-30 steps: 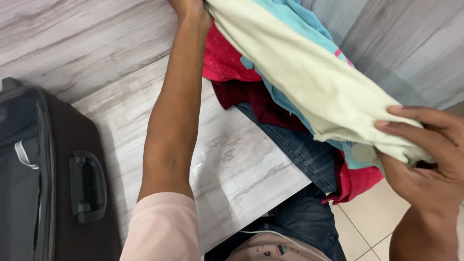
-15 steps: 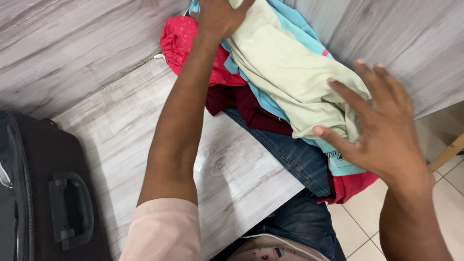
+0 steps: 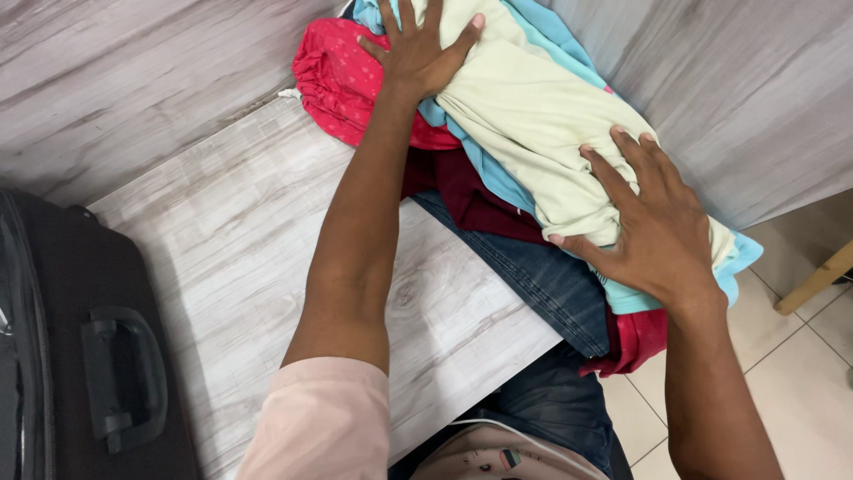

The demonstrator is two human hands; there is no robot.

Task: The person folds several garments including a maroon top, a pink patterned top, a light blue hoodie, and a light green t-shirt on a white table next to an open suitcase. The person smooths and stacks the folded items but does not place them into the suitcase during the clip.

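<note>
Now left hand [image 3: 418, 49], right hand [image 3: 653, 227] flat on pale garment [image 3: 533, 116].

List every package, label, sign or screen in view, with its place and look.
No package, sign or screen shows.
White tag: small pale scrap at the left edge of the red garment, on the table.
Shirt print: small multicoloured mark on the person's pale shirt, bottom centre.

Black suitcase [image 3: 62, 356], soft-sided, lying flat at the near left end of the surface [image 3: 222, 240], its moulded carry handle [image 3: 124, 378] facing up. Surface: pale grey wood grain. Wall panels [image 3: 746, 98] in matching grey. Floor: light tiles [image 3: 800, 391]. Wooden furniture leg [image 3: 822, 277], far right.
</note>
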